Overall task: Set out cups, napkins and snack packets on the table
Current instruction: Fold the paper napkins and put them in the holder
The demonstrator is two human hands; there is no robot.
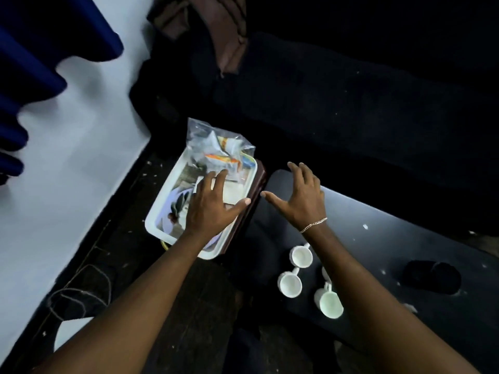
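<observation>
A white tray (155, 215) sits on a dark wooden stool, left of the black table (383, 238). In its far end lies a clear plastic bag of snack packets (218, 149); white napkins (232, 194) lie in its middle. My left hand (209, 205) hovers over the tray with fingers spread, above the napkins; whether it touches them I cannot tell. My right hand (303, 197) is open over the table's left end, holding nothing. Three white cups (290, 284) (302, 256) (329, 303) stand on the table near my right forearm, which partly hides a further white piece.
A dark folded cloth (432, 276) lies on the table at the right. A black sofa (351, 103) fills the far side, with brown fabric (224, 36) draped on it. A white wall (67, 157) and blue curtain (32, 63) are at left. Thin cables (81, 295) lie on the dark floor.
</observation>
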